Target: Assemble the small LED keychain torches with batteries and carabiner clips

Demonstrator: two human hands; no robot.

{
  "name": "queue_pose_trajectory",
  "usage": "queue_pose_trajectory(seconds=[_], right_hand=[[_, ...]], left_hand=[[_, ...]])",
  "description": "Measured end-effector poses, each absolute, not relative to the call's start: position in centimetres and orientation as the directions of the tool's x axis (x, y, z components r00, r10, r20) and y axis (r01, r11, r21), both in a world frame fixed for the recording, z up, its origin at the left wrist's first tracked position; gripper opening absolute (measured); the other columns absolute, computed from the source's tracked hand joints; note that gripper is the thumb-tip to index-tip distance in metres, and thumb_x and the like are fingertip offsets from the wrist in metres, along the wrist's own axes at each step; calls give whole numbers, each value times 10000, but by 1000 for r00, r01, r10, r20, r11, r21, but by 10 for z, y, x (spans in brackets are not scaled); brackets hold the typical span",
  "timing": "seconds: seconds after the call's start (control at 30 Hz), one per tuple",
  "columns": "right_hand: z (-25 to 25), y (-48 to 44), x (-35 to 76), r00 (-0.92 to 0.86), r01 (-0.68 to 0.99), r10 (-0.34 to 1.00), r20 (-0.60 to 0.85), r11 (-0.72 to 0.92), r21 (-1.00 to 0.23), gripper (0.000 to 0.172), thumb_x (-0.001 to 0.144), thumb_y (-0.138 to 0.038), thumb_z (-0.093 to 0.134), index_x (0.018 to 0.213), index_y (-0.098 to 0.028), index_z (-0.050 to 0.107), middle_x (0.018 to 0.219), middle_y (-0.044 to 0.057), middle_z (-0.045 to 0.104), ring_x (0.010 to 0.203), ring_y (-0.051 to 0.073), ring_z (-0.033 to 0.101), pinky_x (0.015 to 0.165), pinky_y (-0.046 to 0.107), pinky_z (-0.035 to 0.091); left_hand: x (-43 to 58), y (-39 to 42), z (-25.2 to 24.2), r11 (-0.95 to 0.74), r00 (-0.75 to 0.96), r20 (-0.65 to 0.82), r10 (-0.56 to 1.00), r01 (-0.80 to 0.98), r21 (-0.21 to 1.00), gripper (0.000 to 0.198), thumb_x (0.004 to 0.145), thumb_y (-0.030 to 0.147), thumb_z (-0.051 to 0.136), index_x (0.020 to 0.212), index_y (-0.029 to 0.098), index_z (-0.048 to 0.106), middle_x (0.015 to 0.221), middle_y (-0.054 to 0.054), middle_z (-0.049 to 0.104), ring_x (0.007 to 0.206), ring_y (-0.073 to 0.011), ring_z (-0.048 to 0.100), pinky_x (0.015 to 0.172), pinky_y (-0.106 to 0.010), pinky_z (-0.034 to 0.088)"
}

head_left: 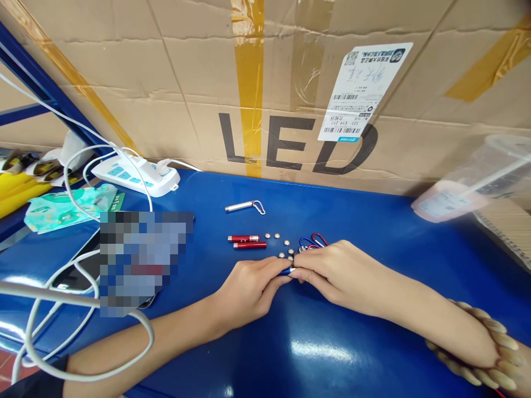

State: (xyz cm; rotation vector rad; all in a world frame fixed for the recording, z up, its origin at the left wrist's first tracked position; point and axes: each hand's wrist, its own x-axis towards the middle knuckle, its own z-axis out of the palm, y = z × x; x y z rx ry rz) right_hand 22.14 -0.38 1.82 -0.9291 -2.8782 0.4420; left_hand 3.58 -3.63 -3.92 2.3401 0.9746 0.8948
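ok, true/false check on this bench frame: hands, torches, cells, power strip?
1. The left hand and right hand both grip one blue tube. True.
2. Two red tubes lie left of the button cells. True.
3. The left hand holds a silver torch. False: the silver torch lies alone on the table.
4. The power strip is black. False: the power strip is white.

Both bare forearms lie low and converge toward the grip. The left hand (249, 284) is palm-down, fingers curled, thumb and forefinger pinched closed at the grip. The right hand (332, 271) meets it from the opposite side, knuckles up, its fingertips (299, 272) pinched tight, wrist straight.
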Motion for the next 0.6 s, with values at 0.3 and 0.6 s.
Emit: queue_pose_trajectory(seconds=[0.3,0.6], right_hand=[[20,2,228,-832,538,555,-15,799,-269,295,952,-307,393,749,-190,573,771,-12,680,641,126,637,541,227,392],[21,9,230,-836,528,549,-19,793,-303,372,954,-375,358,744,-192,605,752,-14,678,675,132,650,529,220,383]], left_hand=[[36,-34,-36,-608,558,328,762,444,658,221,924,157,411,1090,161,557,970,-71,698,796,-168,671,684,-259,525],[36,-32,-37,-594,553,321,769,430,680,214,914,150,420,1078,134,557,929,-77,687,789,-183,663,689,-276,529]])
